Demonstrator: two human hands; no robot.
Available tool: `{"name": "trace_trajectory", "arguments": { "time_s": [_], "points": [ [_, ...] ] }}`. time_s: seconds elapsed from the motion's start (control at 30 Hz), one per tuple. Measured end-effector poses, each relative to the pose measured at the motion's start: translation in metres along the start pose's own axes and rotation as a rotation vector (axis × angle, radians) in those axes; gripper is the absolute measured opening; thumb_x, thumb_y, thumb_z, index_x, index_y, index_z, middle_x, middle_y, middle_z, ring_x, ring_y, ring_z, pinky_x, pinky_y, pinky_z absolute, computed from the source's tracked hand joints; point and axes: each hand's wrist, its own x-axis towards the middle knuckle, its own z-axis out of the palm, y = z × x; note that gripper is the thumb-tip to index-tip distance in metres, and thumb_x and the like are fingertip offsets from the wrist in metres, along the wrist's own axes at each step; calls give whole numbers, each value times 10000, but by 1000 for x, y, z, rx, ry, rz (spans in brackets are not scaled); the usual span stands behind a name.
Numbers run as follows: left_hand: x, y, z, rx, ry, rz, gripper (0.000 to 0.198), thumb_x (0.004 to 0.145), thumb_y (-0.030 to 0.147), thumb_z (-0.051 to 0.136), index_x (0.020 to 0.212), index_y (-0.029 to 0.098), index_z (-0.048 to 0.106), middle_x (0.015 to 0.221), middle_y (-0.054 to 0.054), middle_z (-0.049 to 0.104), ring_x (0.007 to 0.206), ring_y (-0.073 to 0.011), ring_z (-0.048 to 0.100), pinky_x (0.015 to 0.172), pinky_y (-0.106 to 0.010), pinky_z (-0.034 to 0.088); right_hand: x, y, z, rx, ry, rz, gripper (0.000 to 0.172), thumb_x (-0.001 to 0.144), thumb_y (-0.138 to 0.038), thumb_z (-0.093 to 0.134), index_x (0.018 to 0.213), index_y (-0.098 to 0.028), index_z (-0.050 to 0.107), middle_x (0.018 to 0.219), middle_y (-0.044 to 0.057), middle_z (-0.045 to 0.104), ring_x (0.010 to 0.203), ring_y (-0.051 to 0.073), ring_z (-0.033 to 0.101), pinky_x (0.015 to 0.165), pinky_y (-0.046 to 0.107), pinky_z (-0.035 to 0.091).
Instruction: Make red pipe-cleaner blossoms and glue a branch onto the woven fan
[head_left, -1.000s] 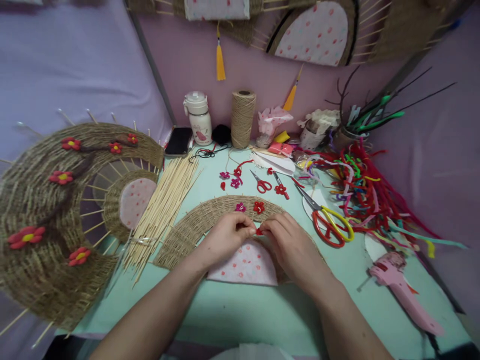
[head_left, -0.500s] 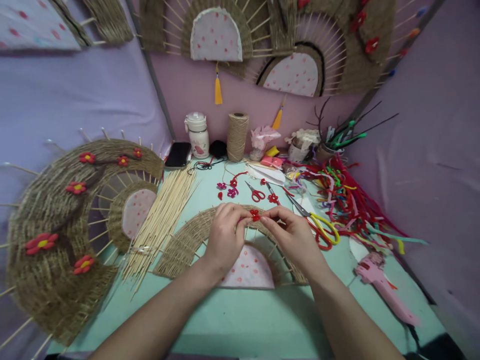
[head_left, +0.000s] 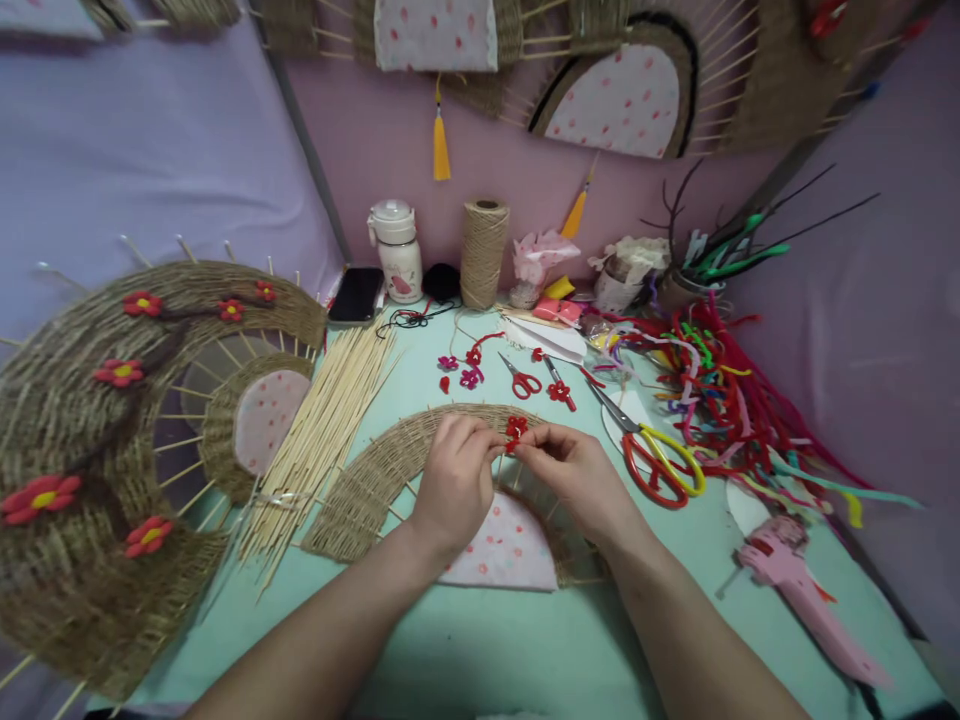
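Observation:
Between the fingertips of my left hand [head_left: 459,480] and my right hand [head_left: 570,470] is a small red pipe-cleaner flower [head_left: 516,430]. Both hands pinch it low, with its petals standing up above the fingers. Beneath them lies a half-round woven twine fan [head_left: 360,505] with thin sticks and a white, red-dotted centre [head_left: 502,550]; my hands and forearms cover part of it. Just beyond my fingers are small red-handled scissors [head_left: 521,380], another red flower [head_left: 559,391] and purple flowers [head_left: 471,378].
Large scissors [head_left: 656,465] and a pink glue gun [head_left: 810,600] lie right, near a heap of coloured pipe cleaners [head_left: 735,400]. Left are bundled sticks [head_left: 322,440] and a big flowered fan [head_left: 90,430]. A phone [head_left: 356,295], bottle [head_left: 397,255] and twine spool [head_left: 484,255] line the back.
The view has tilted down and come slightly nearer. My fingers now hold the red flower lower, so more of its petals show above them.

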Motion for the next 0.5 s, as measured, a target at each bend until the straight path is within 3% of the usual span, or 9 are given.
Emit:
{"name": "trace_trajectory", "arguments": {
  "time_s": [0.07, 0.17, 0.27, 0.33, 0.5],
  "points": [
    [0, 1, 1, -52, -33, -96, 159, 872, 63, 519, 797, 171, 609, 809, -43, 610, 841, -195, 523, 758, -340, 443, -2, 3, 0, -27, 12, -42, 159, 762, -342, 661, 734, -187, 633, 728, 0, 629, 637, 131, 527, 601, 249, 401],
    [1, 3, 1, -136, -83, -271, 162, 847, 56, 553, 741, 173, 587, 793, -25, 622, 831, -186, 549, 763, -332, 442, -4, 7, 2, -174, 80, -248, 98, 805, -284, 619, 764, -195, 630, 769, 8, 622, 672, 138, 532, 621, 255, 407],
    [2, 3, 1, -156, -90, -324, 168, 843, 55, 560, 726, 174, 586, 778, -17, 619, 816, -182, 554, 753, -324, 439, -5, 10, 4, -305, 125, -427, 86, 829, -225, 587, 756, -199, 622, 783, 13, 602, 723, 146, 537, 656, 261, 410],
    [0, 2, 1, -135, -60, -257, 158, 850, 57, 554, 753, 175, 596, 792, -22, 616, 835, -185, 548, 763, -326, 437, -4, 11, 5, -277, 110, -406, 80, 825, -228, 596, 759, -196, 626, 777, 13, 604, 706, 143, 535, 642, 260, 409],
    [-4, 0, 3, -89, 3, -128, 148, 870, 56, 541, 816, 172, 615, 829, -34, 613, 862, -187, 533, 770, -322, 439, 0, 10, 2, -87, 27, -185, 144, 814, -314, 626, 754, -185, 650, 758, 15, 637, 683, 143, 537, 636, 262, 406]
  ]
}}
